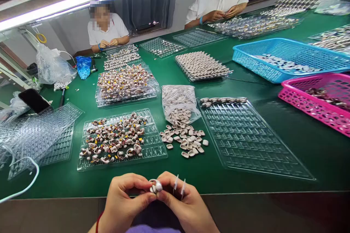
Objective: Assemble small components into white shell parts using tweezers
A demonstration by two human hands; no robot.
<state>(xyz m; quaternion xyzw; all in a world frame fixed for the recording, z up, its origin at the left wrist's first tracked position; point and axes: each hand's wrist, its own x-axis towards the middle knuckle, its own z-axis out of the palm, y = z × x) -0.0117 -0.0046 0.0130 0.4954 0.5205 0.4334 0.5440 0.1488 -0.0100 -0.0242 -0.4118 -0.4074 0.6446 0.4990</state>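
My left hand (128, 196) and my right hand (182, 198) meet at the table's front edge. Between their thumbs and forefingers they pinch a small, pale, curved earbud (156, 186). Two thin whitish prongs (179, 187), which look like tweezer tips, stick up from my right hand; the rest of that tool is hidden. Ahead on the left lies a clear tray (153, 149) of similar curved pieces with yellow and red bits. Straight ahead, beige oval shells (191, 145) spill from a plastic bag (179, 96). To the right, a clear tray (257, 145) holds finished-looking pieces along its far edge.
Stacked filled trays (125, 83) and a tray of beige pieces (202, 65) stand farther back. Blue (262, 65) and pink (300, 102) baskets are at right. A phone (34, 100) and loose clear trays (41, 138) lie left. Two people sit across the table.
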